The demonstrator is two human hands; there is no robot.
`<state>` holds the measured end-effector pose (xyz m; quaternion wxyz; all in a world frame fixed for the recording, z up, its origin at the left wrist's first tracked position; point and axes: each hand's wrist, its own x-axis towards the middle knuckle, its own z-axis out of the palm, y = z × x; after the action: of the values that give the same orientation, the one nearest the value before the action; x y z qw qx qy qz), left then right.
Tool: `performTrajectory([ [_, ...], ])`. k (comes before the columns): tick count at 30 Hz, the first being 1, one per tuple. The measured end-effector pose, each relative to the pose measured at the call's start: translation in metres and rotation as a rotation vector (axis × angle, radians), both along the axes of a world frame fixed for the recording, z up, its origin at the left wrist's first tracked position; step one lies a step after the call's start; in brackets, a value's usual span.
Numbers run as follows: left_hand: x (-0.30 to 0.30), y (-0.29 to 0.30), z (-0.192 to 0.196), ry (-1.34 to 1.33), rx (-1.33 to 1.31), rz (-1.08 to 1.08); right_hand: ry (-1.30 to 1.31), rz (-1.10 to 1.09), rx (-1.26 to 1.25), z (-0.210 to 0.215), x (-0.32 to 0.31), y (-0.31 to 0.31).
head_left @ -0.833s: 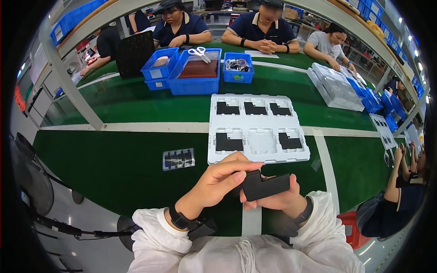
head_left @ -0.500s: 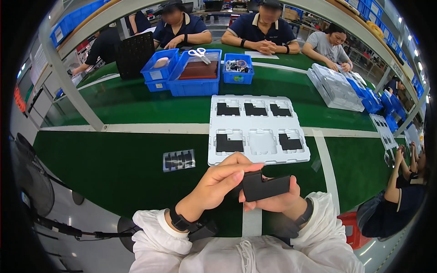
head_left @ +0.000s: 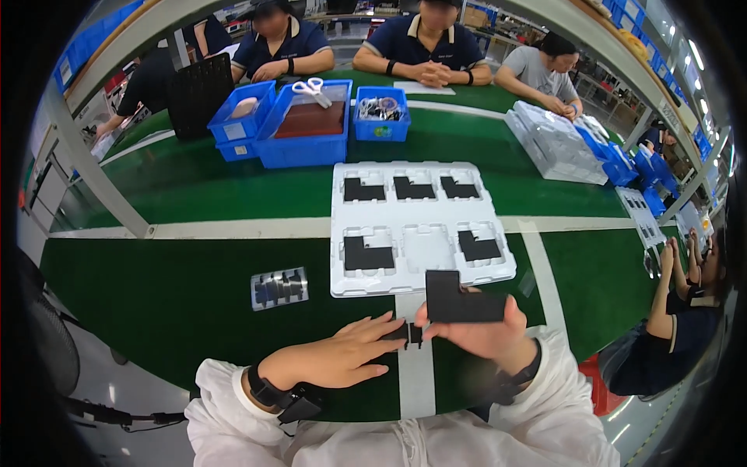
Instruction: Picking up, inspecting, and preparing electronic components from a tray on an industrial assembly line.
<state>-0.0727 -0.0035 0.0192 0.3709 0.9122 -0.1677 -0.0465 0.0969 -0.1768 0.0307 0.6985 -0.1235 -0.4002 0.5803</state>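
My right hand (head_left: 486,335) holds an L-shaped black block (head_left: 459,305) up in front of the white tray (head_left: 424,283), fingers and thumb around its edges. To its left, my left hand (head_left: 338,356) reaches low over the green table, fingers spread and stretched out. Its fingertips are at small black pieces (head_left: 415,334) on the white stripe; whether they press on them I cannot tell. Similar L-shaped black parts (head_left: 369,254) lie in several of the tray's pockets, and the middle pocket of the near row holds none.
A clear sheet of small black strips (head_left: 279,289) lies left of the tray. Blue bins (head_left: 305,152) stand farther back, one with white scissors (head_left: 312,91) on top. White trays (head_left: 556,148) are stacked at the far right. Several people sit around the table.
My left hand has left the black block and come down to the table by the small black pieces, fingers spreading. My right hand still holds the block, now tilted more upright. The view has shifted.
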Motion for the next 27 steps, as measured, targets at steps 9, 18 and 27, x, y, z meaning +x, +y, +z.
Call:
performTrajectory([
  [9, 0.0, -0.003, 0.001, -0.031, 0.214, -0.026, -1.714, -0.559, -0.215, 0.016, 0.013, -0.025],
  [18, -0.001, 0.002, 0.002, -0.043, 0.231, 0.037, -1.974, -0.494, -0.188, 0.011, 0.013, -0.021],
  [27, 0.002, 0.005, 0.003, 0.0, 0.21, 0.034, -1.988, -0.43, -0.154, 0.008, 0.019, -0.02],
])
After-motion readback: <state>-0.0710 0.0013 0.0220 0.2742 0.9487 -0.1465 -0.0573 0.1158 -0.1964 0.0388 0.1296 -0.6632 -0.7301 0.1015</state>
